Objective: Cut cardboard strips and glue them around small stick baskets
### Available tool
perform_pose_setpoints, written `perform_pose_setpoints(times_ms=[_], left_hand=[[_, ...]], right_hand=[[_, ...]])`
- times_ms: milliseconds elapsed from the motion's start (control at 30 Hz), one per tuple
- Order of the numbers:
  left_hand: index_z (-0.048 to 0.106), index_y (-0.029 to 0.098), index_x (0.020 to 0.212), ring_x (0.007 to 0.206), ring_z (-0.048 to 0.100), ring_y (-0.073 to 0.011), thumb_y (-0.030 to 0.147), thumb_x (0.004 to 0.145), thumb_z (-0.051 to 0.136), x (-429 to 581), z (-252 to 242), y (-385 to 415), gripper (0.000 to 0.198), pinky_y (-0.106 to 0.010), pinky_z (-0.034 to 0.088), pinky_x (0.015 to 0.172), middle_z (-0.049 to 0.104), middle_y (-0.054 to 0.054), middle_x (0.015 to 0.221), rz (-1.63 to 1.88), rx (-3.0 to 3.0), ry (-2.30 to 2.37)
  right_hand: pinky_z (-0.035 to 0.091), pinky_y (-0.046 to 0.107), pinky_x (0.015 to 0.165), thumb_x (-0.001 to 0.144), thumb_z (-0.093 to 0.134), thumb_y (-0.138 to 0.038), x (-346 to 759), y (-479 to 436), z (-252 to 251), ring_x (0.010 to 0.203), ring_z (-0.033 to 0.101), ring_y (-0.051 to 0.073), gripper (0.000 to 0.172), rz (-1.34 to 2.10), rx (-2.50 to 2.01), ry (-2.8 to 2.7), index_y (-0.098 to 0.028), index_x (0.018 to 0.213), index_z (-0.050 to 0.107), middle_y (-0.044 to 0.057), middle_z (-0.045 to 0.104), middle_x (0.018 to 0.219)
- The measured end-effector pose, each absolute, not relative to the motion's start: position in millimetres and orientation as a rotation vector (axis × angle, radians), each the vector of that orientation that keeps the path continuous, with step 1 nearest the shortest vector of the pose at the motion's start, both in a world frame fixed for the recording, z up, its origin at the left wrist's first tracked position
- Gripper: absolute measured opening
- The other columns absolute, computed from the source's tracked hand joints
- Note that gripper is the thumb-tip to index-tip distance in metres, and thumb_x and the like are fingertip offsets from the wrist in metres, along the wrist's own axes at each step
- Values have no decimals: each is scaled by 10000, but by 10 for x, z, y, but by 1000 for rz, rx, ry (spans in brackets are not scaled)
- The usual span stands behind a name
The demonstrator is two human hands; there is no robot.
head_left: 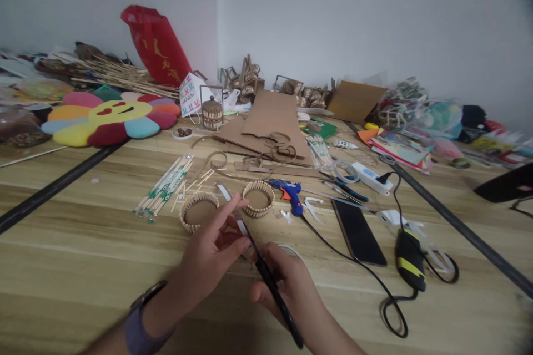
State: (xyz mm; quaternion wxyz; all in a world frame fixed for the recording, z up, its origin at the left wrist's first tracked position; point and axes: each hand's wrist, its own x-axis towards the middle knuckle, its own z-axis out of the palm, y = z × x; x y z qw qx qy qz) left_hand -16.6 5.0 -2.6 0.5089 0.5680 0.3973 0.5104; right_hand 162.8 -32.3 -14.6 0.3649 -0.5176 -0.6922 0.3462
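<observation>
Your right hand [293, 277] is clasping a long, slim, black-handled tool [273, 291], its grip closed around the handle, and you are keeping it nearer to yourself than the blue hot-glue gun with the orange trigger [293, 195], slightly to the gun's left. The tool is slanting, its narrow, pale front end pointing up between the fingers of your left hand [208, 255]. That left hand is hovering on the near-left side of the gun, index finger stretching out and the others curling; whether its grip is pinching something small, you cannot tell from here. The glue gun is lying on the light wood-grain desk [83, 277], its nozzle pointing left. Just left of it a round, cardboard-based ring of short wooden sticks [259, 213] is standing, and a second, matching stick ring [186, 219] is sitting farther left, partly hidden by your left hand. Beyond that, well left of the gun, green-and-clear packs of wooden sticks [166, 188] are lying. To the gun's right, a black, flat smartphone [360, 233] is resting nearer to you, and a white power strip [372, 177] is lying farther back. Behind the gun, large brown cardboard sheets [275, 113] are overlapping.
</observation>
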Motion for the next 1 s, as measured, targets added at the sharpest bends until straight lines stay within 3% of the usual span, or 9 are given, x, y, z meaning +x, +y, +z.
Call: perform_pose_setpoints(times_ms=[200,500,733,1000], left_hand=[[557,296,1432,1022,706,-243,299,823,736,-165,-17,50,635,-356,653,782,636,-64,1407,1209,1388,975],[523,285,1457,1054,689,-249,332,826,736,-161,-21,48,668,-360,640,805,614,-83,1422,1209,1383,967],[653,219,1273,912,691,-193,360,847,722,-163,61,72,453,-310,610,797,714,-75,1202,1351,1349,1043],[662,228,1236,848,712,-178,311,831,727,-158,86,58,419,-274,622,722,747,-45,1098,1377,1354,1055]], right_hand=[[327,233,459,745,417,-954,1619,-333,-100,488,391,123,828,741,-1259,-1837,-191,850,722,-29,509,547],[319,215,420,753,535,-894,1622,-320,-136,452,394,116,726,655,-1264,-1854,-203,835,740,-39,521,516],[351,209,448,737,594,-867,1633,-303,-171,466,458,121,701,668,-1314,-1867,-192,844,753,-29,555,528],[381,234,511,727,568,-893,1617,-316,-165,542,532,154,739,700,-1327,-1882,-205,920,755,13,647,632]])
